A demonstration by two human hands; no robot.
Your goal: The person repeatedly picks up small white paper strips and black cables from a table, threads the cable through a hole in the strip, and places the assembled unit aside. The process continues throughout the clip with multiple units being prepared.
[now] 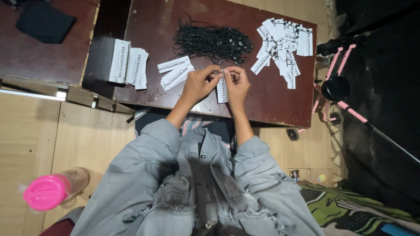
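Tag in hand: a white paper hang tag point(222, 91) with black print, held upright over the near middle of the dark brown table point(271, 105).
Grip: left hand point(199, 85) and right hand point(238, 85) both pinch its top end, fingertips closed together there; whether a cord sits between them is too small to tell.
Handling: judged light, thin and easily creased; best held by the edges near the top end, with little pressure.
Cords: a tangled heap of black string loops point(212, 41) lies just beyond the hands; likely limp and prone to snag.
Loose tags left: a few tags point(175, 72) beside the left hand, two neat stacks point(127, 62) farther left.
Tags right: a scattered pile point(282, 43) at the far right.
Near floor: pink-lidded bottle point(48, 191) at lower left.
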